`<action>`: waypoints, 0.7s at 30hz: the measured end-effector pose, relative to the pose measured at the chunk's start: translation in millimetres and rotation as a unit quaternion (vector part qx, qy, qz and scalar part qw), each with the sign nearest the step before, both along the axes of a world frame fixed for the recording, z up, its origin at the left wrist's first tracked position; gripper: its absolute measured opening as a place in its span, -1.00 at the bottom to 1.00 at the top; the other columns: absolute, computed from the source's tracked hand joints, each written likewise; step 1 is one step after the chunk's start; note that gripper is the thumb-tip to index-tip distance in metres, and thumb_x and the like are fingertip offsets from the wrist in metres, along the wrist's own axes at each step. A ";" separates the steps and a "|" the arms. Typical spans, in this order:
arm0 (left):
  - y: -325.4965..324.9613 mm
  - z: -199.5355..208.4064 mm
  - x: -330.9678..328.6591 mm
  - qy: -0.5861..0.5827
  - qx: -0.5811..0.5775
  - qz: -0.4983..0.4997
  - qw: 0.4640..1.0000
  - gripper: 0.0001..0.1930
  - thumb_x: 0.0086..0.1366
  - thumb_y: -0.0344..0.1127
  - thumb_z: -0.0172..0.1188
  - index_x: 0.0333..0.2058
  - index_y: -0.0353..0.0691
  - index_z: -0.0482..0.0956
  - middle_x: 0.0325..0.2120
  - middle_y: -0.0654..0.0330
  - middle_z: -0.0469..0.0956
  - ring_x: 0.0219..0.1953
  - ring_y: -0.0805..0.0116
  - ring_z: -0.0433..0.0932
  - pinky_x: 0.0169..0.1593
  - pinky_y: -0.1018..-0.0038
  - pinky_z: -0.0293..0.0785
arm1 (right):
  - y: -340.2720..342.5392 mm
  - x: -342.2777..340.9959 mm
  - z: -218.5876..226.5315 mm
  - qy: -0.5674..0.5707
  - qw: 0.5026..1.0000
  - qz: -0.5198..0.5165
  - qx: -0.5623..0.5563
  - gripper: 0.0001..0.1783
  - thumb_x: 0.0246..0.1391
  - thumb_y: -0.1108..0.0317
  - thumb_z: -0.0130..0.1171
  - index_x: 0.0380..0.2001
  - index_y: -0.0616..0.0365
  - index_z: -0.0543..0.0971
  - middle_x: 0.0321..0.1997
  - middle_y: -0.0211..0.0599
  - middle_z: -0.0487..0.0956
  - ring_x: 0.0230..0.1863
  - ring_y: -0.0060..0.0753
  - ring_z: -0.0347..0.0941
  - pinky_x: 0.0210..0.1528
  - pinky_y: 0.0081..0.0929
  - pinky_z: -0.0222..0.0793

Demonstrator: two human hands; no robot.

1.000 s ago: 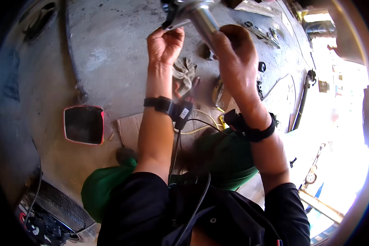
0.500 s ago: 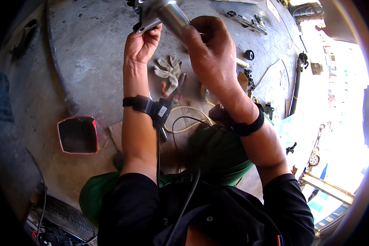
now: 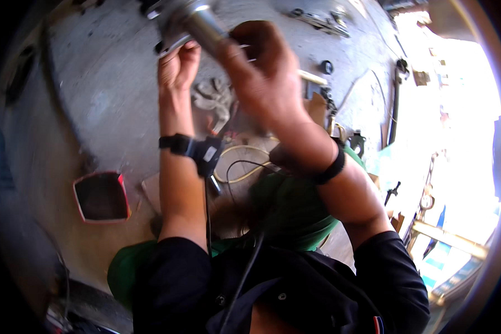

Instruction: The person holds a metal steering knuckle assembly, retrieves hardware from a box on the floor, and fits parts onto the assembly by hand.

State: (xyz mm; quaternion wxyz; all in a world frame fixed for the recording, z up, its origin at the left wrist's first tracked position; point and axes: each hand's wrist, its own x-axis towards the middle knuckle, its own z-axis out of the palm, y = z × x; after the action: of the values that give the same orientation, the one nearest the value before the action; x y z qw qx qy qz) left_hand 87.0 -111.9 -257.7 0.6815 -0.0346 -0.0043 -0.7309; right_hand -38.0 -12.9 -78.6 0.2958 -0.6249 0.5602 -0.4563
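Note:
Both my hands hold up a silvery metal part with a thick, shiny tube (image 3: 205, 29) and a wider bracket-like end, at the top of the view. My left hand (image 3: 178, 68) grips its lower edge with bent fingers. My right hand (image 3: 266, 78) is closed round the near end of the tube, thumb along its side. Motion blurs the part and the right hand, and the part's far end is cut off by the dark rim. On the floor below and between my forearms lies a grey work glove (image 3: 217, 99).
An open box with a red rim (image 3: 122, 188) stands left of my left forearm. A yellow cable (image 3: 239, 180) loops between my arms. Farther right lie a black ring (image 3: 327, 67), a white rod (image 3: 313, 77) and a long black bar (image 3: 394, 106). A metal mechanism (image 3: 320, 22) lies beyond.
The metal part and both my hands have moved left, still gripping. The whole view has shifted a little and become more blurred.

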 end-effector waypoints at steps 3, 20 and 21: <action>-6.5 -22.7 10.1 0.007 -0.012 -0.029 0.999 -0.56 0.25 -0.48 0.23 0.11 -0.26 0.46 0.05 0.07 0.53 0.08 0.21 0.51 0.00 0.32 0.53 | 1.3 -7.3 7.3 -0.014 0.999 0.020 0.041 -0.54 -0.01 0.19 0.33 -0.22 0.36 0.43 -0.31 0.14 0.57 -0.28 0.11 0.56 -0.21 -0.17 0.49; 25.5 19.2 29.0 -0.243 0.111 -0.043 0.963 -0.55 0.26 -0.44 0.21 0.13 -0.26 0.43 0.07 0.05 0.51 0.11 0.19 0.48 0.05 0.29 0.49 | 9.8 0.4 5.1 -0.006 1.000 -0.001 -0.006 -0.54 -0.13 0.32 0.26 -0.27 0.37 0.28 -0.32 0.19 0.46 -0.27 0.30 0.45 -0.24 -0.01 0.40; 25.4 19.5 26.8 -0.248 0.112 -0.046 0.961 -0.55 0.26 -0.44 0.20 0.14 -0.26 0.43 0.07 0.05 0.50 0.11 0.19 0.48 0.05 0.29 0.48 | 9.5 1.0 2.1 -0.005 1.000 -0.009 -0.014 -0.54 -0.13 0.32 0.26 -0.27 0.37 0.28 -0.32 0.19 0.46 -0.27 0.30 0.45 -0.24 -0.01 0.40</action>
State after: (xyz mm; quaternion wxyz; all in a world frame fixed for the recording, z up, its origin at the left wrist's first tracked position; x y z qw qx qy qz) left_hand 113.8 -86.5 -238.2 0.6245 0.2237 -0.0899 -0.7429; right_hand -36.9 -3.4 -76.5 0.2861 -0.6215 0.5580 -0.4696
